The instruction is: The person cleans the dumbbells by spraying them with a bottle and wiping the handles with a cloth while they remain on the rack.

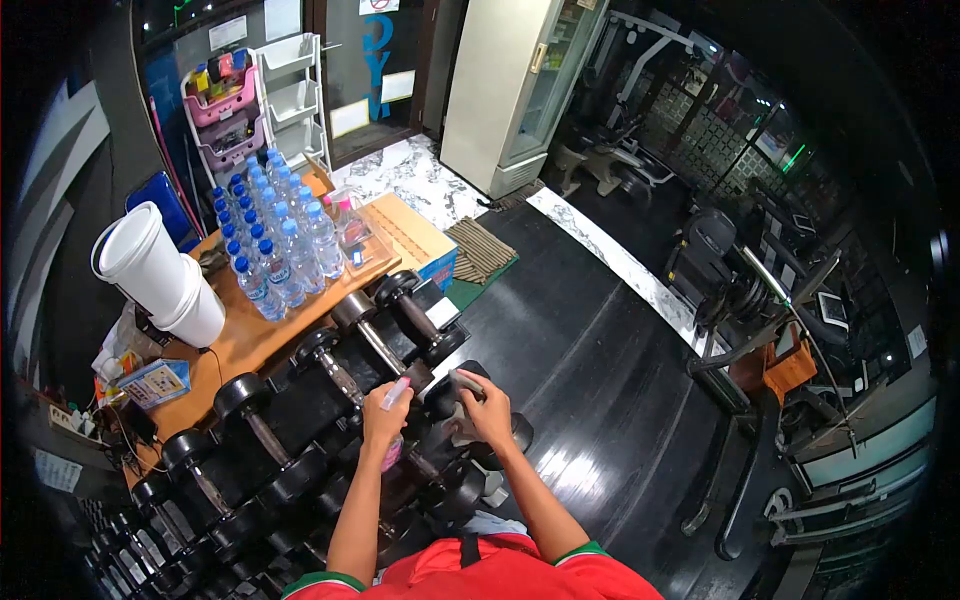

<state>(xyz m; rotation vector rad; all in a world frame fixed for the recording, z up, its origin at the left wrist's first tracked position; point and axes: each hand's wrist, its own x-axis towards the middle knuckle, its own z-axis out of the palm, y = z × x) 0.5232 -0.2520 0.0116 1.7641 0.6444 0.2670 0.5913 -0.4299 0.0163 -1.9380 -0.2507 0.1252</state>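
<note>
My left hand is wrapped round a spray bottle with a pale nozzle and pink lower body. Just to its right, my right hand is closed on a greyish cloth, part of which hangs below the fingers. Both hands are above a rack of black dumbbells with metal handles. Nearest them are a dumbbell on the left and another dumbbell farther back. My forearms and hands cover parts of the dumbbells beneath.
Behind the rack, a wooden table holds several water bottles, stacked white buckets and a cardboard box. A fridge and doormat are farther back. Exercise machines line the right side.
</note>
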